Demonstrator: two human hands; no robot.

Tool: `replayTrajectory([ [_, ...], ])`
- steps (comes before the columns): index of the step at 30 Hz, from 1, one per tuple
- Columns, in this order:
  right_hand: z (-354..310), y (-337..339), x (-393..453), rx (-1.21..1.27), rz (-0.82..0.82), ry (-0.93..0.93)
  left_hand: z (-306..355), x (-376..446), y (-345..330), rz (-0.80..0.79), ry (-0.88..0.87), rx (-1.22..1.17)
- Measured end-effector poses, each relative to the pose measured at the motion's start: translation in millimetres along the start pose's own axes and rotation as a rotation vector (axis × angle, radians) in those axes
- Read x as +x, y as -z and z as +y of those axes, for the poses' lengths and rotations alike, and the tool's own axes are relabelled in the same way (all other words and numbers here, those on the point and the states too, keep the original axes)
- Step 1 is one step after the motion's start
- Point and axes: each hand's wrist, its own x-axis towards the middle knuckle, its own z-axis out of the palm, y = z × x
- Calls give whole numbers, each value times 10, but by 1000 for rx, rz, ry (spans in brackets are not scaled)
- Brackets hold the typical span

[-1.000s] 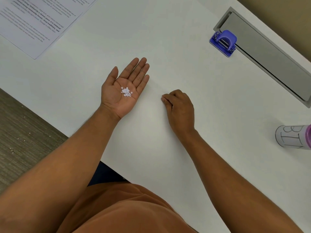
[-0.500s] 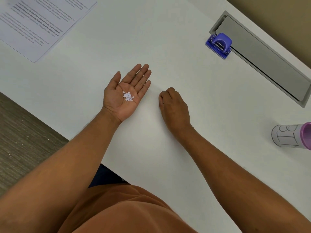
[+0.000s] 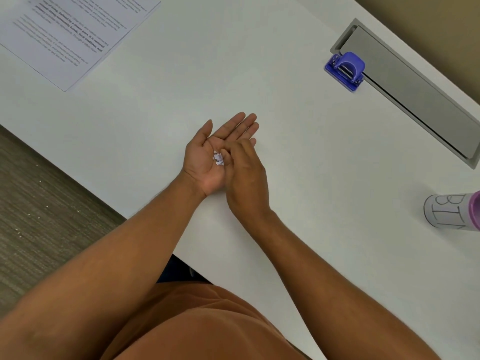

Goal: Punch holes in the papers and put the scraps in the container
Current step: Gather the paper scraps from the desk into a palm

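My left hand (image 3: pixel 201 162) lies palm up on the white table (image 3: pixel 298 157), fingers straight, with a small pile of white paper scraps (image 3: pixel 218 158) on the palm. My right hand (image 3: pixel 246 178) reaches over that palm, its curled fingertips pinched together right at the scraps. A blue hole punch (image 3: pixel 345 70) stands at the far right. The container (image 3: pixel 450 214), a white cylinder with handwritten letters and a purple end, lies at the right edge. Printed papers (image 3: pixel 70 32) lie at the far left corner.
A grey metal cable flap (image 3: pixel 415 100) is set into the table behind the hole punch. The table's near edge runs diagonally on the left, with brown carpet (image 3: pixel 39 216) below it that has a few white specks on it.
My right hand lifted off the table and moved left onto my left palm, fingertips at the scraps. My left hand stayed palm up.
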Motion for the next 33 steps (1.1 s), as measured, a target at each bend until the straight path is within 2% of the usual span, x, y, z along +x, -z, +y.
replayTrajectory([
  [4, 142, 23, -17, 87, 135, -74, 9, -14, -36, 13, 15, 11],
  [9, 218, 96, 46, 233, 223, -168, 48, -18, -80, -8, 26, -19],
  [15, 497, 364, -72, 362, 462, -435, 381, -77, -8, 1, -59, -49],
  [18, 606, 435, -96, 385, 516, -540, 564, -85, 4, 14, -90, -67],
  [22, 617, 434, -72, 383, 543, -561, 702, -46, -58, 25, -80, -49],
  [27, 592, 427, -84, 243, 510, -442, 694, 71, -232, -4, -24, -16],
  [33, 688, 409, 23, -48, 236, -275, 694, 240, -397, -22, 50, 15],
])
